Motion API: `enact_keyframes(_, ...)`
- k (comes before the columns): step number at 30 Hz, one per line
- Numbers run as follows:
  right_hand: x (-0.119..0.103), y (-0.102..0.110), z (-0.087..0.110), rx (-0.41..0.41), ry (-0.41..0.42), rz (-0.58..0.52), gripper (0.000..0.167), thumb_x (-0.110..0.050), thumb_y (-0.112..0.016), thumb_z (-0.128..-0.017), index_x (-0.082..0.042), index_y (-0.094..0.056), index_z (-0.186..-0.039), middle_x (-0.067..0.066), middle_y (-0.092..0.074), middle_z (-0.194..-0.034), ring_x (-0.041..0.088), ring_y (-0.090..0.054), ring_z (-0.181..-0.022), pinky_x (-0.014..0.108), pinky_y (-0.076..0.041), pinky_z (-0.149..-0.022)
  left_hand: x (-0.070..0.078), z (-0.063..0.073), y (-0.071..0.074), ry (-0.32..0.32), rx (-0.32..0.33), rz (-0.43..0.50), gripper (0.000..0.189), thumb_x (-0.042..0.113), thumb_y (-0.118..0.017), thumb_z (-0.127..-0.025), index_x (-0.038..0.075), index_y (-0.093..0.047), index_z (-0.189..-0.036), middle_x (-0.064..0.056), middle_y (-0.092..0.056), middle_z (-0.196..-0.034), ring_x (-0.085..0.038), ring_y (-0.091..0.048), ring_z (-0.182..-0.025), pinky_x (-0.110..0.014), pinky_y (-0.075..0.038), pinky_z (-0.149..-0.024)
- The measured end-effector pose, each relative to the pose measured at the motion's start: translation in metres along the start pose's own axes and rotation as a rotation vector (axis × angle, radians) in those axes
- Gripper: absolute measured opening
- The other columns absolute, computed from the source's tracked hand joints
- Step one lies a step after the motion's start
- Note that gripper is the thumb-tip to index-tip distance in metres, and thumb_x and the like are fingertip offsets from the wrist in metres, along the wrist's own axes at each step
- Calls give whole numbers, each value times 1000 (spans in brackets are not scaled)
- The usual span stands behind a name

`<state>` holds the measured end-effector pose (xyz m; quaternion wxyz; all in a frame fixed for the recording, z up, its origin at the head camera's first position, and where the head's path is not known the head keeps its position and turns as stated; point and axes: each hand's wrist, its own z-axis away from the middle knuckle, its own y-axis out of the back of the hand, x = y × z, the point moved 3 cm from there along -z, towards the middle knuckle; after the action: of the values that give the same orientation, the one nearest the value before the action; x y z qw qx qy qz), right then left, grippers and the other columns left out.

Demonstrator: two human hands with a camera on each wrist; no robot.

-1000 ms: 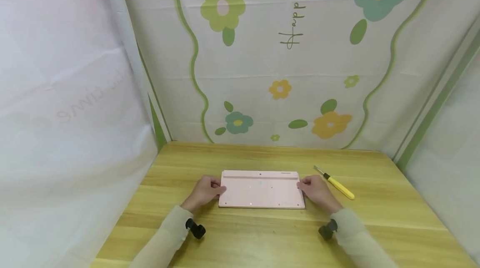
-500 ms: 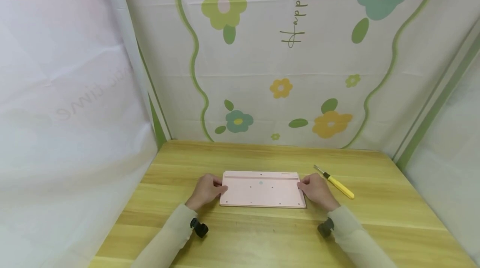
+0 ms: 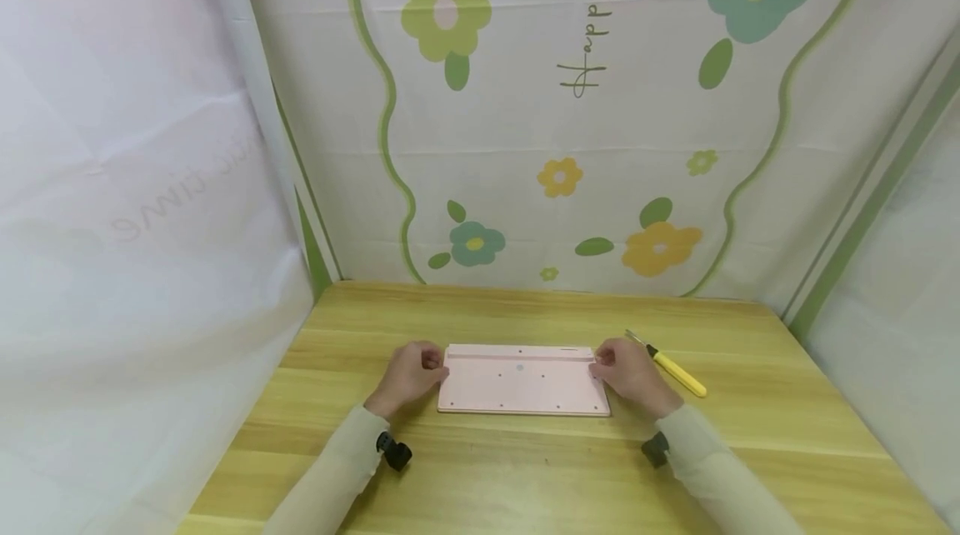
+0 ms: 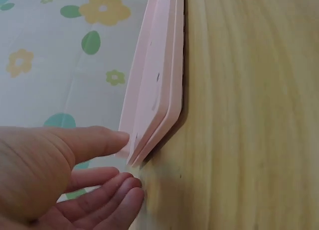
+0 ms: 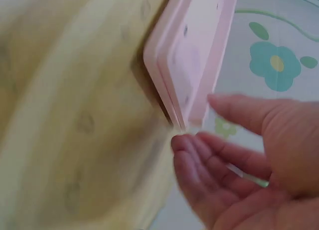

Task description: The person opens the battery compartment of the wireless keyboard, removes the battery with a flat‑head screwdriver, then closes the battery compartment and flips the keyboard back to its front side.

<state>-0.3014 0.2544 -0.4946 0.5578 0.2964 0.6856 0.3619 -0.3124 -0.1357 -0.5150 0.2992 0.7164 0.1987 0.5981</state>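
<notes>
A pink keyboard (image 3: 522, 389) lies upside down on the wooden table, its back plate with small screws and a raised far ridge facing up. At its left end is my left hand (image 3: 411, 375), the thumb tip right at the edge and the other fingers loosely bent beside it, as the left wrist view shows. At the opposite end, my right hand (image 3: 632, 372) has its thumb close to the ridge (image 5: 205, 85), with relaxed fingers just off the corner. Behind the right hand lies a screwdriver (image 3: 677, 370) with a yellow handle and metal shaft.
The wooden table (image 3: 525, 485) reaches back to a white cloth (image 3: 517, 118) printed with flowers. White cloth sides stand at left and right. Each sleeved wrist carries a black camera, such as the left wrist camera (image 3: 395, 453).
Both hands gripped the keyboard's ends before; now their fingers have loosened and shifted slightly toward the far edge. The keyboard stays nearly in place, and the screwdriver has not moved.
</notes>
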Motion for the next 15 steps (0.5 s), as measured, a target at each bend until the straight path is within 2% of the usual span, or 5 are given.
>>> enact_keyframes(3, -6, 5, -7, -28, 119, 14, 20, -9, -80, -92, 4, -75, -107, 10, -74, -97, 20, -66, -87, 38, -59, -78, -1, -4, 3, -11, -5, -3, 27, 9, -80, -92, -2, -73, -116, -13, -74, -107, -24, -69, -99, -42, -61, -91)
enact_keyframes(6, -10, 7, -15, -70, 238, 75, 24, -10, -81, -92, 3, -75, -112, 11, -75, -102, 21, -69, -91, 39, -61, -81, -3, -7, 4, -25, -19, -3, 43, 10, -80, -92, -5, -68, -131, -19, -72, -123, -32, -69, -114, -48, -59, -102)
enact_keyframes(10, -16, 7, -26, -110, 386, 198, 27, -11, -84, -90, 1, -75, -113, 12, -76, -105, 20, -70, -92, 37, -62, -82, -4, -14, 2, -55, -46, 12, 48, 9, -80, -93, -6, -65, -136, -20, -70, -131, -35, -67, -122, -50, -56, -107)
enact_keyframes(13, -20, 6, -33, -142, 447, 248, 25, -10, -84, -90, -2, -75, -112, 9, -76, -104, 19, -68, -90, 34, -61, -80, -6, -18, 0, -76, -64, 32, 47, 10, -80, -93, -6, -65, -135, -19, -70, -129, -34, -67, -121, -49, -56, -107)
enact_keyframes(15, -21, 6, -36, -165, 458, 263, 22, -9, -83, -90, -4, -75, -110, 6, -75, -102, 16, -66, -89, 33, -59, -78, -7, -20, -2, -91, -72, 43, 45, 10, -79, -94, -6, -66, -134, -18, -71, -127, -32, -68, -119, -48, -57, -106)
